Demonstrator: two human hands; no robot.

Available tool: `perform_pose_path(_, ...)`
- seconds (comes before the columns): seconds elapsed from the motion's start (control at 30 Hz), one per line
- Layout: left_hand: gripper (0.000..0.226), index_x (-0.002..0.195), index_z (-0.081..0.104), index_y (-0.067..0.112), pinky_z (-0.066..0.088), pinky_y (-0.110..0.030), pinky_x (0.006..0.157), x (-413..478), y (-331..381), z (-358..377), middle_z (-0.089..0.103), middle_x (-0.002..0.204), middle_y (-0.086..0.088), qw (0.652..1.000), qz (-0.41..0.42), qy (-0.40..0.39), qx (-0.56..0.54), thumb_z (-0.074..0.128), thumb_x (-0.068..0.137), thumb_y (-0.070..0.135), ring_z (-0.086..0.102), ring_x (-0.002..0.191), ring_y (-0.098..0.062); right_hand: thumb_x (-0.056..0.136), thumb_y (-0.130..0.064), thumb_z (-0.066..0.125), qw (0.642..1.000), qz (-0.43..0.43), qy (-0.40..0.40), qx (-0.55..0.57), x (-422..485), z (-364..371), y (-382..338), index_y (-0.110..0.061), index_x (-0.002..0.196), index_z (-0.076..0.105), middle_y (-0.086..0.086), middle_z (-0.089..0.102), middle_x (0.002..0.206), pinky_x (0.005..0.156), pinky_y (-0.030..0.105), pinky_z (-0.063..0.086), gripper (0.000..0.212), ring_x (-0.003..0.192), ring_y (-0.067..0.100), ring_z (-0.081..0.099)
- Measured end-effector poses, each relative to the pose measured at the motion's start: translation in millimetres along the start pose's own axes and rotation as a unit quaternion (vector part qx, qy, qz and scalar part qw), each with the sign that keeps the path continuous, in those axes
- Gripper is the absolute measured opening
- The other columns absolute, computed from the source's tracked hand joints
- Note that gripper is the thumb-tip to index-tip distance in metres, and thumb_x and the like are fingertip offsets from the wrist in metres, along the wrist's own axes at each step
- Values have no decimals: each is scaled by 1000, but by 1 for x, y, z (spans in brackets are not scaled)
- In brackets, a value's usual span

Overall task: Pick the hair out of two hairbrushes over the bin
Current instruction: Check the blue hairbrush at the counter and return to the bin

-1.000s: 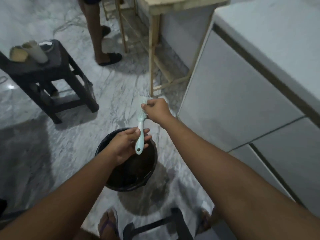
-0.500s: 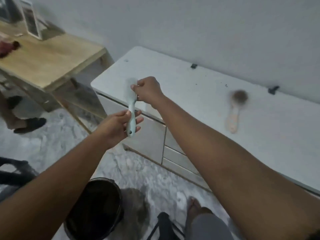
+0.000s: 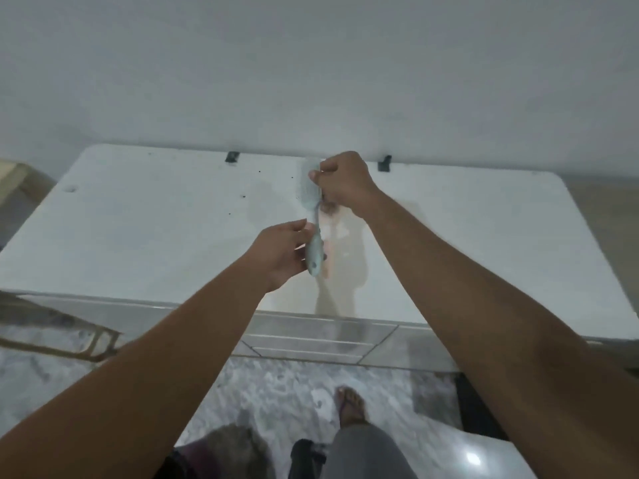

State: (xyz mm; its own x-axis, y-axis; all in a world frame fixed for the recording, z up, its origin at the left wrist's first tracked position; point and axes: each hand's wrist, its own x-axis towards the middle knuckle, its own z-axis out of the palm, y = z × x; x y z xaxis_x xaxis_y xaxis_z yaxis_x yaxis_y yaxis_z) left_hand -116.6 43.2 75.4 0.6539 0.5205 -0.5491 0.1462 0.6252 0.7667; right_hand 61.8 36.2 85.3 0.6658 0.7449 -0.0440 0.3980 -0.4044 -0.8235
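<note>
Light blue hairbrush (image 3: 314, 245) is held upright above the white cabinet top (image 3: 155, 236), near frame centre. The left hand (image 3: 276, 254) grips its handle; the right hand (image 3: 344, 183), at 1 o'clock from the left, has its fingers curled and pinched at the brush head, and whether they catch hair or bristles cannot be told. A pink hairbrush (image 3: 327, 267) lies on the cabinet top directly behind, mostly hidden.

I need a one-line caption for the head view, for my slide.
Left hand holds the light blue hairbrush by its handle above a white cabinet; right hand grips its head.
</note>
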Motion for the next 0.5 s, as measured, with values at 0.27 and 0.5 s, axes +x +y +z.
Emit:
perform_pose_path(0.27,32,120,62,9,56,-33,63,56,-40,85,69,102,-10,994,-47,50,82,71,91,15,65,84,-24,83,-16,70,996,86,6,-25,17,-65,97,-17,46,44,7,46,58,72,52,62,45,61,30,65)
perform_pose_path(0.5,17,103,74,14,60,-44,82,80,-67,102,74,95,-5,932,62,113,338,70,88,19,70,83,-26,93,-15,62,988,92,12,-121,5,-66,122,-15,53,31,-1,34,55,49,23,32,51,50,13,37)
